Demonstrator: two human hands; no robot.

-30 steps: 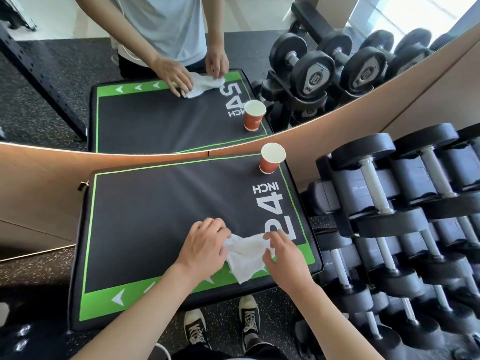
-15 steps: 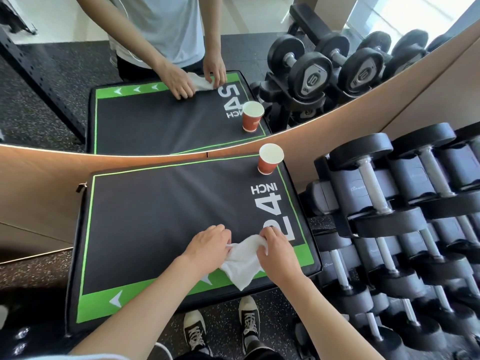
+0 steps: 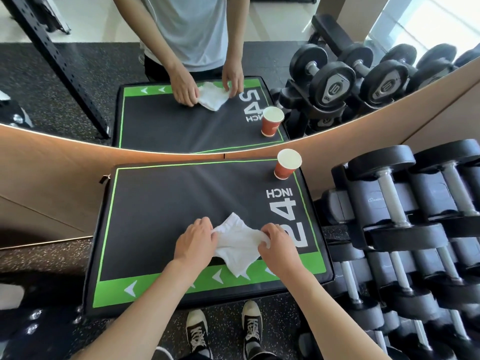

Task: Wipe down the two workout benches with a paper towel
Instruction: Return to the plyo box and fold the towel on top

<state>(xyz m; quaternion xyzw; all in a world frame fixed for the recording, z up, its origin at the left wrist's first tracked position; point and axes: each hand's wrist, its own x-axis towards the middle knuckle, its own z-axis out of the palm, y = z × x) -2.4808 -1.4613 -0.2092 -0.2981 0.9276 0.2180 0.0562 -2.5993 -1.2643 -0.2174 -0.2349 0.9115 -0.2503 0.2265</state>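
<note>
Paper towel [image 3: 240, 245] now spread wider than half second ago, on bench [image 3: 161, 209] well short of red cup [image 3: 287, 163]. Left hand [image 3: 194, 240] pinching left edge, right hand [image 3: 276, 244] pinching right edge. Unfolding done-ish; wiping likely next.

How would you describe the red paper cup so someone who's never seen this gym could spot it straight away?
Find the black padded box with green trim standing against the mirrored wall. On its far right corner, beyond the white "24 INCH" lettering, stands the red paper cup, upright and white inside. It is the real one; its twin above is a mirror reflection.
</note>
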